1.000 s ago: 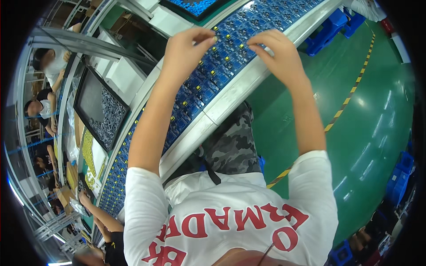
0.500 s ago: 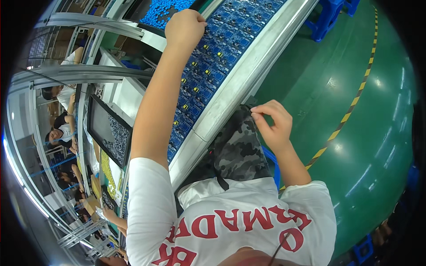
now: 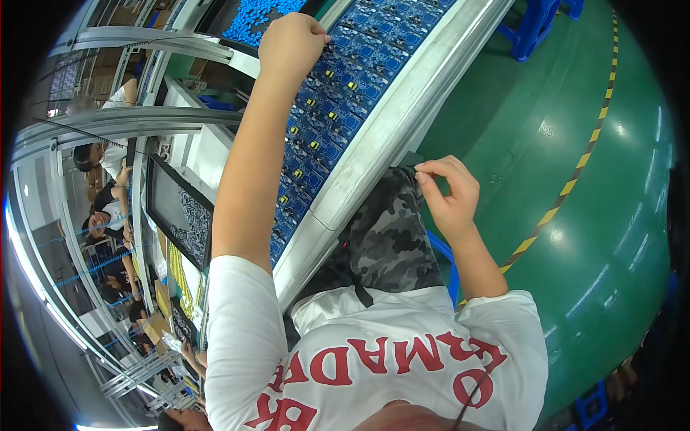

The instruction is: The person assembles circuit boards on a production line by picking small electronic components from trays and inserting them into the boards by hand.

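Note:
My left hand (image 3: 293,49) is curled over the far part of a row of blue circuit boards (image 3: 338,86), its fingertips low against them. Whether a small part sits between those fingers is hidden. Small yellow parts (image 3: 314,145) stand on several of the boards nearer to me. Just left of this hand lies a dark tray (image 3: 210,27) with many small blue components (image 3: 253,20). Above my thigh, beside the line's edge, my right hand (image 3: 454,197) pinches thumb and forefinger together. Anything at its tips is too small to name.
A pale metal rail (image 3: 381,118) edges the boards on the right. A black-rimmed tray (image 3: 176,208) of small dark parts lies left of my left arm, with yellow parts (image 3: 180,276) nearby. Several people work beyond the frame posts. A blue stool (image 3: 528,29) stands on the green floor.
My left hand has shifted slightly left, still curled over the boards. My right hand is a little higher and farther right, still pinched. The whole view has moved slightly.

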A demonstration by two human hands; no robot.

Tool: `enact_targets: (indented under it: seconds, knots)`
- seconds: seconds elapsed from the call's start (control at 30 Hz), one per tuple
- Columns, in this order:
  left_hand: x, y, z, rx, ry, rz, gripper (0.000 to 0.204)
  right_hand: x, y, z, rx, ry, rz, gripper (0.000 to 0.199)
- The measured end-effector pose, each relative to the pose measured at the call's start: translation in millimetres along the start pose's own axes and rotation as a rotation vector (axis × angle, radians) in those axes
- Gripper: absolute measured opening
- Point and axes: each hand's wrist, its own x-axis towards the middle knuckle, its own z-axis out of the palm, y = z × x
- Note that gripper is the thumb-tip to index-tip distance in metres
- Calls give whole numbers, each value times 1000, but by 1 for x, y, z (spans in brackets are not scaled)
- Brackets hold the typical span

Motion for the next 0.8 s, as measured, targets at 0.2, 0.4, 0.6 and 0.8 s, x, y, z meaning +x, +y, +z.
enact_targets:
  seconds: [0.2,0.4,0.6,0.8]
  knots:
    - [6,-6,3,60,-49,28,16,-5,1,3,-6,13,26,9]
    - [6,-16,12,56,23,87,18,-6,-12,10,-34,-23,20,10]
    - [-30,-25,-1,-118,178,135,19,-11,-33,28,-52,-62,-28,11]
    - [-183,-107,-106,-241,315,230,21,-22,-57,43,-55,-81,-73,10]
